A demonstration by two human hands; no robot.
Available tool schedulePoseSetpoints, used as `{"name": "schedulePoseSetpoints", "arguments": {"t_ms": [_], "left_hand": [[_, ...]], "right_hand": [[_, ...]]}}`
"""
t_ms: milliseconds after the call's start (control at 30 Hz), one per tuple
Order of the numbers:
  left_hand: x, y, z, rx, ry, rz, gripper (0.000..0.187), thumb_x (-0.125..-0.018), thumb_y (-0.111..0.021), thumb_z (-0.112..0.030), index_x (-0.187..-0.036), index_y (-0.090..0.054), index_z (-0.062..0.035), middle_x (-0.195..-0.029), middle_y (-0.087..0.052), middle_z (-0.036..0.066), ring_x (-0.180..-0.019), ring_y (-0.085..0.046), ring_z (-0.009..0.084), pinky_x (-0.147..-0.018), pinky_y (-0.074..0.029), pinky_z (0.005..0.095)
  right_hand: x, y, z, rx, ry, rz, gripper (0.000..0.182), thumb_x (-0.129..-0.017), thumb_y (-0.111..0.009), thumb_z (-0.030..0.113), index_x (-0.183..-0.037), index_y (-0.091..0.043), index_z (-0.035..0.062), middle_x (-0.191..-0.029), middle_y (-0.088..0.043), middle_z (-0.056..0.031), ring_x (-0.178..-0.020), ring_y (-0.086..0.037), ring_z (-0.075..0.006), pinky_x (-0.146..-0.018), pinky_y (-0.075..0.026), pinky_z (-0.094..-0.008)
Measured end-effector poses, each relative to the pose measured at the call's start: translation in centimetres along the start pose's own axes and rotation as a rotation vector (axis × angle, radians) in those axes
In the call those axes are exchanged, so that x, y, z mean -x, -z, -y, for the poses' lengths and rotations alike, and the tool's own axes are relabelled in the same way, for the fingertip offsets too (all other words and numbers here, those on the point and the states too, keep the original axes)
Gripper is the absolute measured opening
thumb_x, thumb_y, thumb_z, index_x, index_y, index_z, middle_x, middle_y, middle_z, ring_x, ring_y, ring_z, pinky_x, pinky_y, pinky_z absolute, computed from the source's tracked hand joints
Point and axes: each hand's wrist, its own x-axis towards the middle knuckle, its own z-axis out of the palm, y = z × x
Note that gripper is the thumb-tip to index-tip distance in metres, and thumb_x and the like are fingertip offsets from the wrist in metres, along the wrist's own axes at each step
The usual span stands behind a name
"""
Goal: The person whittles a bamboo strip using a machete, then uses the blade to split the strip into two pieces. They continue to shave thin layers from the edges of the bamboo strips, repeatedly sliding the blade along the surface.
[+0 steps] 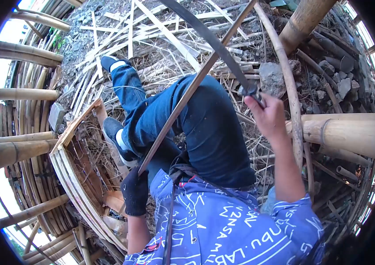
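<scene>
Your gloved left hand [134, 191] is gripping a brown strip [195, 84]; your right hand [269, 117] is holding a long blade [204, 32].
The strip is slanting over your jeans [214, 128] and crossing the blade; pale slats [165, 32] are lying beyond.

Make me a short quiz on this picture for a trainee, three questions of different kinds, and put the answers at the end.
1. True or false: the right hand holds a long-bladed tool.
2. Multiple choice: what does the left hand hold?
A) A hammer
B) A long thin strip
C) A coil of rope
3. Fill in the missing word: the left hand wears a ____ glove.

Key: 1. True. 2. B. 3. Black.
</scene>
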Motion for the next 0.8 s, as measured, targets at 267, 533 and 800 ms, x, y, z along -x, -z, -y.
{"name": "schedulePoseSetpoints", "arguments": {"t_ms": [267, 533, 800], "left_hand": [[-4.5, -0.3, -2.9, 0.214, -0.065, 0.079, 0.029, -0.076, -0.068, -0.005, -0.104, -0.064, -0.0008, -0.093, -0.067, 0.018, -0.092, -0.066, 0.0314, -0.081, -0.050, 0.0378], [-7.2, -1.8, -3.4, 0.498, 0.047, 0.320, 0.018, -0.080, -0.070, -0.015, -0.093, -0.067, -0.0028, -0.073, -0.066, 0.016, -0.065, -0.064, 0.0235, -0.063, -0.048, 0.0365], [-6.5, -1.1, -3.2, 0.729, 0.020, 0.320, 0.019, -0.092, -0.057, -0.018, -0.100, -0.064, -0.0019, -0.084, -0.066, 0.019, -0.076, -0.067, 0.0284, -0.070, -0.049, 0.0360]], "right_hand": [[2.2, -3.1, 1.8, -0.206, -0.045, 0.030, 0.060, -0.086, -0.066, 0.054, -0.060, -0.052, 0.0016, -0.048, -0.046, -0.0110, -0.043, -0.045, -0.0234, -0.045, -0.035, -0.0370], [4.2, -3.2, 0.4, -0.243, -0.086, 0.210, 0.060, -0.087, -0.066, 0.054, -0.062, -0.050, 0.0016, -0.048, -0.043, -0.0024, -0.047, -0.045, -0.0097, -0.045, -0.034, -0.0316], [4.6, -4.5, 1.8, -0.661, -0.317, 0.361, 0.046, -0.085, -0.072, 0.045, -0.070, -0.054, 0.0052, -0.054, -0.052, 0.0017, -0.045, -0.050, -0.0060, -0.041, -0.039, -0.0216]]}}
